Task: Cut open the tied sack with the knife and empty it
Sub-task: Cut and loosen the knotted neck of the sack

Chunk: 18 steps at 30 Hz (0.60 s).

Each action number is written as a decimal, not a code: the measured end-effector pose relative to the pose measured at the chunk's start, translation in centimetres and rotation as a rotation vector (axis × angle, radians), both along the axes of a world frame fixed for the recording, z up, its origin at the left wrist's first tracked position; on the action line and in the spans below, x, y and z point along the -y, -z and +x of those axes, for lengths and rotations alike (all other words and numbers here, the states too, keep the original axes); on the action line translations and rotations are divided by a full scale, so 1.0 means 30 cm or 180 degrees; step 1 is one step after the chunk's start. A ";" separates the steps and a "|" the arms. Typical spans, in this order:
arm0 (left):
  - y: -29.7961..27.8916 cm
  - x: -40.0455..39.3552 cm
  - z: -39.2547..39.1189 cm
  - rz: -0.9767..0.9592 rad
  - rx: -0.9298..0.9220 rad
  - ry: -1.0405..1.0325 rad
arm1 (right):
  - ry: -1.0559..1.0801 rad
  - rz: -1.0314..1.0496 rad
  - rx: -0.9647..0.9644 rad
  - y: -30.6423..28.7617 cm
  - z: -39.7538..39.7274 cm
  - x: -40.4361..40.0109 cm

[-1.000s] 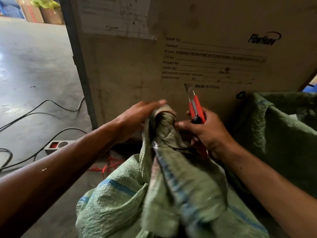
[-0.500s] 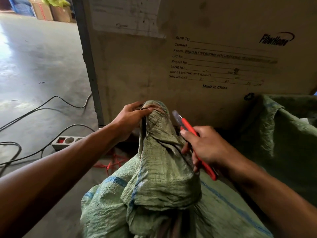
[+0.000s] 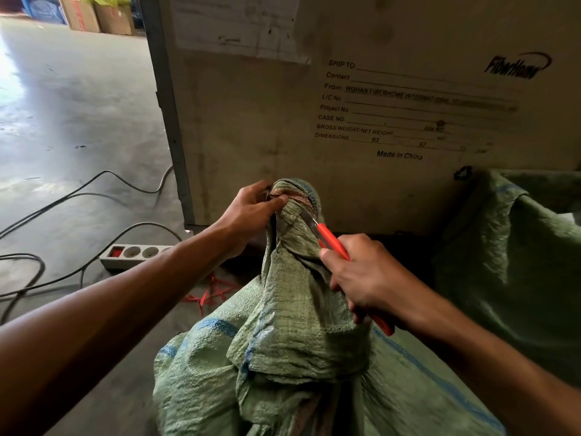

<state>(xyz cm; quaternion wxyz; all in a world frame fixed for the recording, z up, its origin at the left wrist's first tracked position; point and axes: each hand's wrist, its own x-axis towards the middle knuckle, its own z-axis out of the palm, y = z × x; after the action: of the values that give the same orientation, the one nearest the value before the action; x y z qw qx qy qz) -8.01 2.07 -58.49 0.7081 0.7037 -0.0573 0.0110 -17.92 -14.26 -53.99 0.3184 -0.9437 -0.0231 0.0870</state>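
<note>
Sacking of green woven plastic with blue stripes makes up the tied sack [image 3: 301,325], which stands low in front of the person with its neck gathered into a bunch at the top. It appears still closed: the tie, a band of brownish cord [image 3: 295,196], wraps the neck just above where the blade meets it, and nothing has spilled out. So the cutting looks barely begun, and both severing the tie and the emptying are left to do.

Behind the sack stands a tall beige cardboard crate with printed shipping text [image 3: 361,121], and off to the right of the knife hand slumps a second green woven sack [image 3: 515,262], its mouth open.

At the neck, the left hand [image 3: 248,212] has its fingers curled round the bunch beside the cord, holding it upright and taut. Below and right of that grip, the right hand [image 3: 367,278] is wrapped round the red-handled utility knife [image 3: 333,243], whose steel blade [image 3: 307,219] angles up to touch the fabric just under the tie.
</note>
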 end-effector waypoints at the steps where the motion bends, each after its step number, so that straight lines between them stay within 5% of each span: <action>1: 0.000 -0.003 -0.001 0.0030 0.0026 0.0003 | -0.0006 -0.0052 0.0038 0.003 0.002 -0.001; 9: 0.012 0.002 0.004 0.0409 0.0364 -0.0113 | -0.0318 -0.0771 0.0434 0.033 0.038 -0.002; 18: 0.020 -0.024 0.028 0.0575 0.0298 -0.0635 | -0.0498 -0.1085 -0.0161 0.069 0.001 0.011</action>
<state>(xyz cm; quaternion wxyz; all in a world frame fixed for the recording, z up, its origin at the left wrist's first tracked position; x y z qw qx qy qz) -7.16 2.78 -59.08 0.6337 0.7656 -0.0208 0.1089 -17.88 -14.59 -56.06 0.1467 -0.9768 -0.0733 0.1378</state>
